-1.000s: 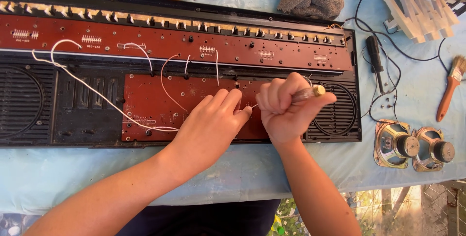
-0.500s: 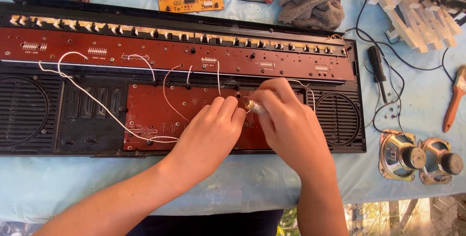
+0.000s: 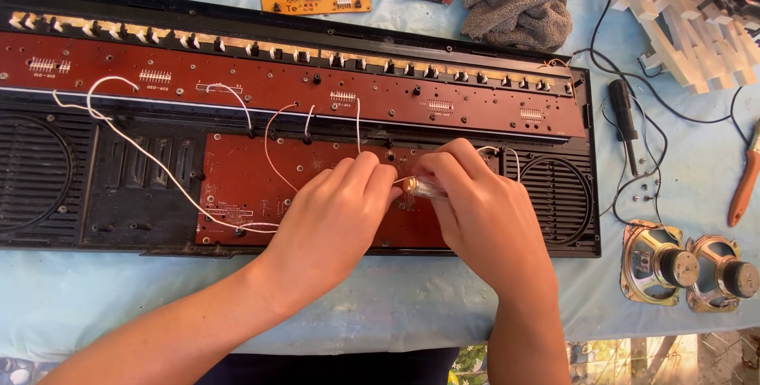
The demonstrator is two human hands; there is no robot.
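Change: my right hand (image 3: 483, 211) has dropped from a raised fist onto the lower red circuit board (image 3: 261, 187), fingers wrapped round a clear-handled screwdriver (image 3: 419, 188).
Left hand (image 3: 336, 211): fingertips steady the tool's tip, holding nothing.
Meaning: likely turning a screw.

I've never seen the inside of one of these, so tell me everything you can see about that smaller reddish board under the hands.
The smaller reddish-brown circuit board lies flat in the black casing, below a longer red board. It is rectangular, dotted with small solder points and pale markings. Thin white wires loop onto it. The left hand and right hand rest on its right half, the right holding a small clear-handled tool to it.
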